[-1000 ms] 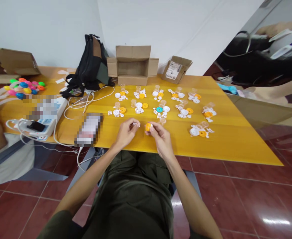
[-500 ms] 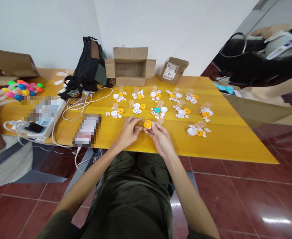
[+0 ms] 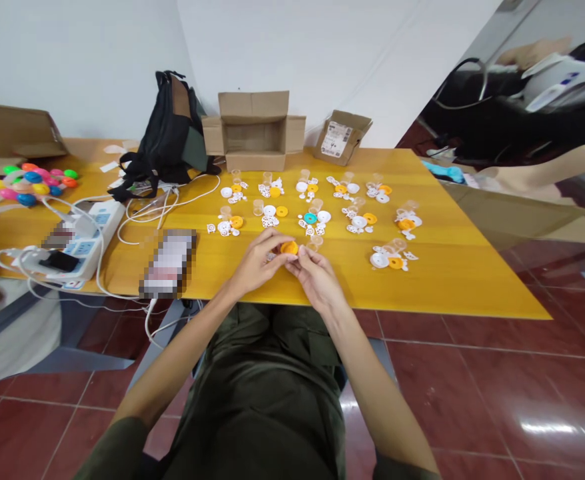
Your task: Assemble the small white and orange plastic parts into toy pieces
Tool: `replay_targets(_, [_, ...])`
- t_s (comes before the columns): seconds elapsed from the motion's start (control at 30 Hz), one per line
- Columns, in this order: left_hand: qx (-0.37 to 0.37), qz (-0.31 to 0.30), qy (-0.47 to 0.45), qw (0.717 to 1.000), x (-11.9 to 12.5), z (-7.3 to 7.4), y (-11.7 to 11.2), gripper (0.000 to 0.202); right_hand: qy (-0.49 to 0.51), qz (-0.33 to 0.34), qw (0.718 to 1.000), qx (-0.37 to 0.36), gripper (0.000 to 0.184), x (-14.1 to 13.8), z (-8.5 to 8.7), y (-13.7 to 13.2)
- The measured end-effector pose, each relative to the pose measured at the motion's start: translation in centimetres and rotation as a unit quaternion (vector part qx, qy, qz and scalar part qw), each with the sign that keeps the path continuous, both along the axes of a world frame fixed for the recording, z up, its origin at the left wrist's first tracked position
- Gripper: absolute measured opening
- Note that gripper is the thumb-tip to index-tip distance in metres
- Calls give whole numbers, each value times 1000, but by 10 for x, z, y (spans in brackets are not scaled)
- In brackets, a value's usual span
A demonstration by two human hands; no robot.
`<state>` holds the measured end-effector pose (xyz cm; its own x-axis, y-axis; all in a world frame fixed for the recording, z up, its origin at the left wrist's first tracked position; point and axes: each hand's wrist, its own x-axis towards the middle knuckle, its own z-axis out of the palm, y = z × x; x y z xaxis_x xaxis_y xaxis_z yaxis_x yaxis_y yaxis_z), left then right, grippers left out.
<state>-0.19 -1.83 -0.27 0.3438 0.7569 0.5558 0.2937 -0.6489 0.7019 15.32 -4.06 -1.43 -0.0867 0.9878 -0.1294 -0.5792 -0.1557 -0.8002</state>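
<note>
Between my two hands is a round orange plastic piece [image 3: 289, 248], held just above the near part of the table. My left hand [image 3: 261, 264] pinches its left side with thumb and fingers. On the other side, the thumb and fingers of my right hand [image 3: 317, 275] close on its right edge. Some white plastic shows at my left fingertips, too small to make out. A clear plastic cup [image 3: 314, 243] lies just beyond my right hand. Farther off is a cluster with a teal disc [image 3: 310, 218] and a white dish [image 3: 324, 217].
Several clusters of white, orange and clear parts cover the table [image 3: 452, 267]; one orange disc [image 3: 395, 263] lies at right. A phone [image 3: 168, 263], power strip [image 3: 90, 243] and cables are at left. Behind stand a backpack [image 3: 165, 133], an open carton [image 3: 255, 162] and a smaller box [image 3: 341, 139].
My left hand has come in to grip the orange piece, which my right hand held alone before. The piece has tilted and shifted slightly left. The view has shifted a little.
</note>
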Motion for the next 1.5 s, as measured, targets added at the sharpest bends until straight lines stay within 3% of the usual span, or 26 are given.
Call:
replay_targets(0.27, [-6, 3, 16, 1000, 2, 5, 7, 20, 67, -11, 997, -43, 20, -6, 3, 2])
replay_targets(0.53, [-114, 21, -38, 993, 5, 1, 10, 28, 88, -39, 991, -89, 13, -5, 2, 6])
replay_targets(0.73, [-232, 11, -142, 962, -4, -1, 10, 43, 93, -30, 991, -87, 18, -4, 5, 6])
replay_targets(0.87, [-269, 7, -177, 947, -11, 2, 7, 43, 93, -19, 992, -81, 19, 1, 4, 5])
replay_targets(1.27, [-235, -4, -55, 970, -18, -10, 15, 19, 90, 35, 993, -64, 14, 10, 4, 4])
replay_targets(1.5, [-145, 57, 39, 987, -20, -10, 12, 18, 86, 21, 994, -59, 9, 8, 5, 2])
